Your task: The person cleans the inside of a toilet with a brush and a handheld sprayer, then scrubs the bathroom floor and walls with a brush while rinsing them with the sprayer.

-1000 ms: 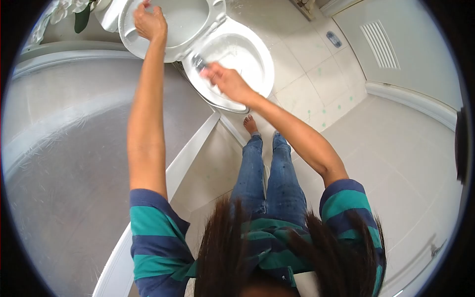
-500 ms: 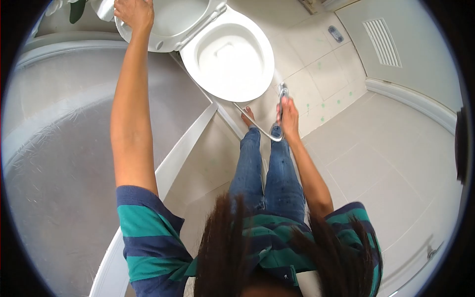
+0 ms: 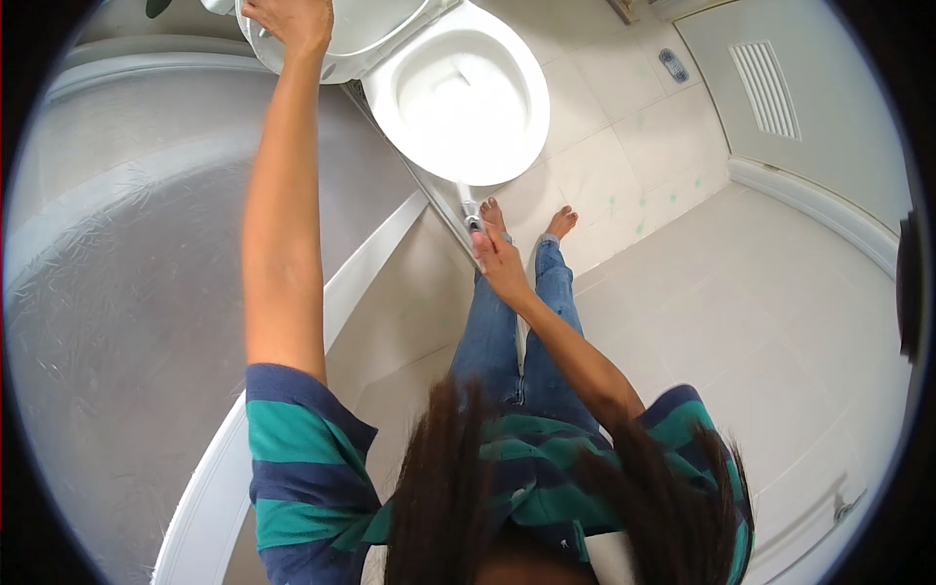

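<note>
Below the front of a white toilet (image 3: 538, 107), my right hand (image 3: 501, 263) is closed round the handle of a chrome handheld sprayer (image 3: 472, 216). The sprayer's head points up at the outer front of the bowl, and a pale streak, apparently water, runs between them. At the top edge of the view, my left hand (image 3: 297, 21) has its fingers over the far edge of the raised toilet seat (image 3: 336, 70), seemingly gripping it. Part of that hand is cut off by the frame. The sprayer's hose is mostly hidden now behind my right hand and leg.
A bathtub or shower tray (image 3: 146, 292) with a white rim (image 3: 375, 244) lies to the left. My bare feet (image 3: 562, 222) stand on beige tiles before the toilet. A floor drain (image 3: 673, 65) and a door with a vent grille (image 3: 764, 90) are at the right.
My right hand has carried the sprayer left, from right of the bowl to beneath its front. My left hand stays at the raised seat. The whole view has shifted slightly.
</note>
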Action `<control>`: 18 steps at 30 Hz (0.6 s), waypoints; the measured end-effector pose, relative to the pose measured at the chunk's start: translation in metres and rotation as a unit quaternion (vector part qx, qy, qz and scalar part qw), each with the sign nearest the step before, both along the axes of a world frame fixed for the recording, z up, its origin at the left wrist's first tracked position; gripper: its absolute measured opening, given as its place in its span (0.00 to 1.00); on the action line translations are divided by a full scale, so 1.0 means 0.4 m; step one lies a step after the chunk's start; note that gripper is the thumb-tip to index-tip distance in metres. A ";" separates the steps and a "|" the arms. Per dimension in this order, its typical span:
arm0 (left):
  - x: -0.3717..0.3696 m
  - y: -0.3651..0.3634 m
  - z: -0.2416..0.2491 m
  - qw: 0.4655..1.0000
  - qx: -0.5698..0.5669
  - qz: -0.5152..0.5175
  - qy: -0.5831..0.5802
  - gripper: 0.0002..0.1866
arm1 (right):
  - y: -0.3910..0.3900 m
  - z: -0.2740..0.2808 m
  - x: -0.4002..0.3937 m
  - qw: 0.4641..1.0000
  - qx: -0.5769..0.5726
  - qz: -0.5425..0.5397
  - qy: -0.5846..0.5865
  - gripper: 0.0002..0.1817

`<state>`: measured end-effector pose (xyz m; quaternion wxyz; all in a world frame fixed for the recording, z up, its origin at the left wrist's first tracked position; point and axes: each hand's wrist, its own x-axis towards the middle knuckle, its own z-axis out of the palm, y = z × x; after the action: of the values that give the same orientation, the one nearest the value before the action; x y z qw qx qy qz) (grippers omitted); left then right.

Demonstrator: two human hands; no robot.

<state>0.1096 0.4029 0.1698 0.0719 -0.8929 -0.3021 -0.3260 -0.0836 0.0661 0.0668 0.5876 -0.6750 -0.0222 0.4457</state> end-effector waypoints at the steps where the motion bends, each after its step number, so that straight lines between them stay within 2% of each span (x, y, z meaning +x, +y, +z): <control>1: 0.002 -0.001 -0.004 1.000 0.006 0.010 -0.001 0.40 | -0.003 0.024 0.019 1.000 0.000 0.002 -0.014 0.21; 5: -0.003 0.005 -0.044 0.997 0.066 0.019 -0.018 0.39 | 0.003 0.065 0.042 0.997 0.028 0.038 -0.069 0.22; 8: -0.012 0.011 -0.017 1.000 0.016 0.015 0.017 0.40 | -0.089 -0.040 0.023 0.992 -0.079 0.056 -0.084 0.23; 11: -0.021 0.024 -0.027 0.999 0.004 0.018 0.037 0.41 | -0.174 -0.138 0.094 0.970 -0.165 0.001 -0.177 0.23; 13: -0.018 0.023 -0.030 0.999 0.010 0.025 0.031 0.42 | -0.136 -0.060 0.217 0.965 -0.161 -0.044 -0.202 0.23; 16: -0.014 0.008 -0.023 0.999 -0.004 0.024 0.030 0.42 | -0.013 0.064 0.312 0.985 -0.033 -0.118 -0.125 0.22; 18: -0.014 0.013 -0.017 0.999 0.001 0.013 0.037 0.41 | 0.070 0.119 0.304 0.988 0.024 -0.041 -0.145 0.23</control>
<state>0.1040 0.4079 0.1630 0.0882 -0.9003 -0.3101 -0.2925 0.0379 0.0940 0.1144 0.6120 -0.7183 -0.0901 0.3184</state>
